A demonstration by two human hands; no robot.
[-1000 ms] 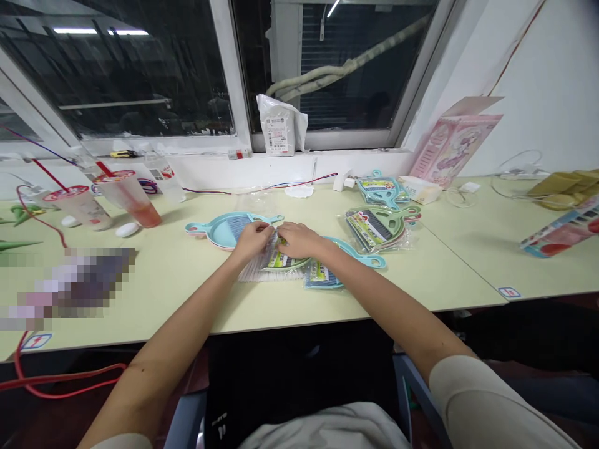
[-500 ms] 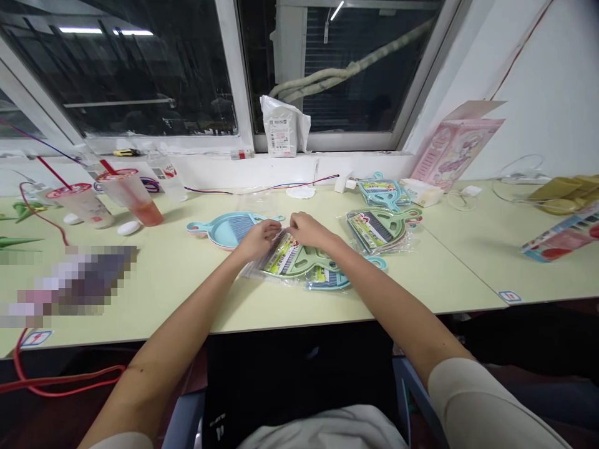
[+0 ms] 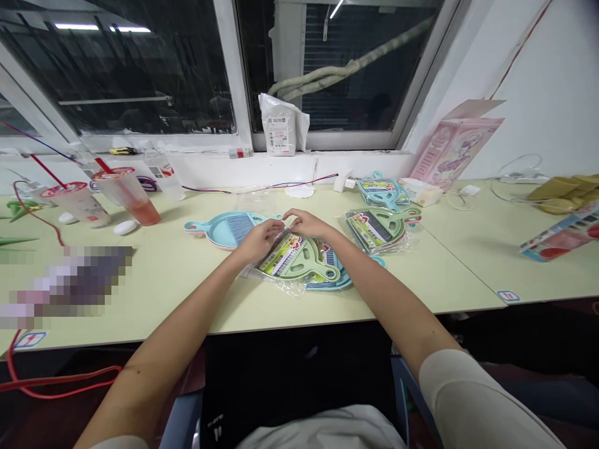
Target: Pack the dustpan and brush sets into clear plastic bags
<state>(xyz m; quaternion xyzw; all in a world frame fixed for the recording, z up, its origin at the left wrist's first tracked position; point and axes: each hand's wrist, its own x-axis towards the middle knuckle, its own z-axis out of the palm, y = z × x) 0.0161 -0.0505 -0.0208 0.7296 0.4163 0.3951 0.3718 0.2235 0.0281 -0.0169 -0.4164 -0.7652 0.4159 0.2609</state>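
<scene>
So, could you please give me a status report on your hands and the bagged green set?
Left hand at left of bagged green dustpan-and-brush set; right hand at its far edge; grips unclear. Blue dustpan set partly underneath.

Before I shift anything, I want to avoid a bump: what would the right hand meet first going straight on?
Most likely the left hand, which lies just ahead of the right hand; depth is unclear, so it might pass slightly above.
</scene>
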